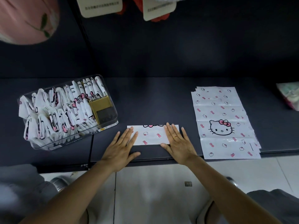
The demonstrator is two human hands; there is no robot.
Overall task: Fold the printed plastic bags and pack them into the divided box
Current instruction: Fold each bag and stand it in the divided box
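Note:
A white plastic bag with pink bows and cat faces lies folded into a long strip (151,135) near the front edge of the dark table. My left hand (122,147) presses flat on its left end, fingers straight. My right hand (178,143), a gold ring on one finger, presses flat on its right end. To the left stands the clear divided box (111,122), packed with several folded bags standing upright; one yellow-walled compartment at its right end holds none. A stack of unfolded printed bags (223,120) lies flat at the right.
The dark table (153,102) runs to a front edge just under my wrists. A pale bundle (289,96) sits at the far right edge. White tags (99,6) hang above the back of the table. A thin black cable (90,147) runs down by the box.

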